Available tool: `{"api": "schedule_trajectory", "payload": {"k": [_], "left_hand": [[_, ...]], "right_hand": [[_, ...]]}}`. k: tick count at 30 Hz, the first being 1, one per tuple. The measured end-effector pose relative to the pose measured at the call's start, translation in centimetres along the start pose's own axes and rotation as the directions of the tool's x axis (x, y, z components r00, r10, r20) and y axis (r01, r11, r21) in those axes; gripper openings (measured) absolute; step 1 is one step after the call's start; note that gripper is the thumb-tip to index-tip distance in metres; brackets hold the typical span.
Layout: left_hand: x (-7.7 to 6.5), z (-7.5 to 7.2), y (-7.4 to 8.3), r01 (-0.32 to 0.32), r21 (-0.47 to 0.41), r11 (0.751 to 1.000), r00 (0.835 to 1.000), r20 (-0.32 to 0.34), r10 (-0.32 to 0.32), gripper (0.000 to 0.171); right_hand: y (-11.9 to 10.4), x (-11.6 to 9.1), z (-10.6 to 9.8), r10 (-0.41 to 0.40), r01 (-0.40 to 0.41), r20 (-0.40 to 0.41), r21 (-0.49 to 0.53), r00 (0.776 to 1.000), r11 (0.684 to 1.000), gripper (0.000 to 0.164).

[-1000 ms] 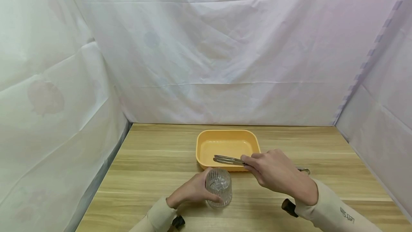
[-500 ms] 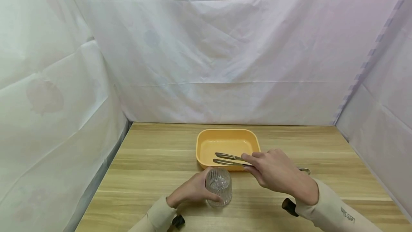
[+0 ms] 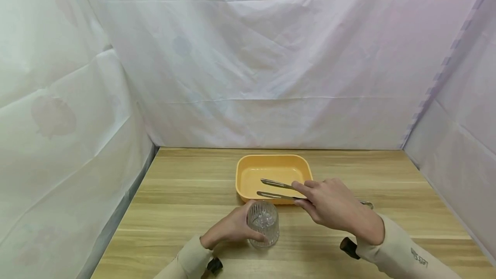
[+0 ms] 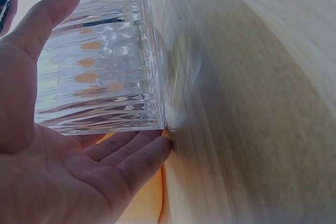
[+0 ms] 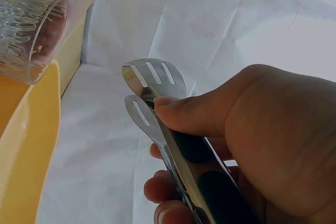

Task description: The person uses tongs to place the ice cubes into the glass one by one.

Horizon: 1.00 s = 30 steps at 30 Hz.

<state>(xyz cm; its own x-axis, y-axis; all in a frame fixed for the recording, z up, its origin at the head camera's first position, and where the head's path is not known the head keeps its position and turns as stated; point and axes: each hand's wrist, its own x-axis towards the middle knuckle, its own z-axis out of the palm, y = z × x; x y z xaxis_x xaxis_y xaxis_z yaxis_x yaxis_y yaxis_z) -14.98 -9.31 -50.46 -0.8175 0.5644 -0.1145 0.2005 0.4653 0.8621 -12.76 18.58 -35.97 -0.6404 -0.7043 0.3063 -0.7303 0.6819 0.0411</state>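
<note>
My left hand [image 3: 234, 226] holds a clear ribbed drinking glass [image 3: 268, 223] on the table, its thumb on the near side and fingers around the far side. In the left wrist view the glass [image 4: 105, 77] stands with one end at the wood, fingertips beside that end. Metal tongs [image 3: 284, 197] are gripped in my right hand [image 3: 329, 203], over the front part of the yellow tray. Their two arms are spread, with nothing between the tips. The right wrist view shows slotted heads on the tongs [image 5: 164, 80] and dark grips under the thumb and fingers.
Just behind the glass sits the yellow rectangular tray [image 3: 252, 175], its right front corner partly hidden by the right hand. Pale wood forms the tabletop [image 3: 186, 193]. White cloth [image 3: 248, 55] hangs at the back and along both sides.
The tongs' arms have spread apart, the upper one rising while the lower stays about level. My left hand and the glass have stayed in place.
</note>
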Motion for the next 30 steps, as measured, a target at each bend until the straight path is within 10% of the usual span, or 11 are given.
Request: {"api": "schedule_trajectory", "payload": {"k": [30], "left_hand": [[-0.2, 0.2, 0.1, 0.008, -0.011, 1.0, 1.0, -0.013, -0.008, 0.091]], "right_hand": [[1.6, -1.1, 1.5, 0.176, -0.174, -0.067, 0.041, 0.982, 0.984, 0.045]]}}
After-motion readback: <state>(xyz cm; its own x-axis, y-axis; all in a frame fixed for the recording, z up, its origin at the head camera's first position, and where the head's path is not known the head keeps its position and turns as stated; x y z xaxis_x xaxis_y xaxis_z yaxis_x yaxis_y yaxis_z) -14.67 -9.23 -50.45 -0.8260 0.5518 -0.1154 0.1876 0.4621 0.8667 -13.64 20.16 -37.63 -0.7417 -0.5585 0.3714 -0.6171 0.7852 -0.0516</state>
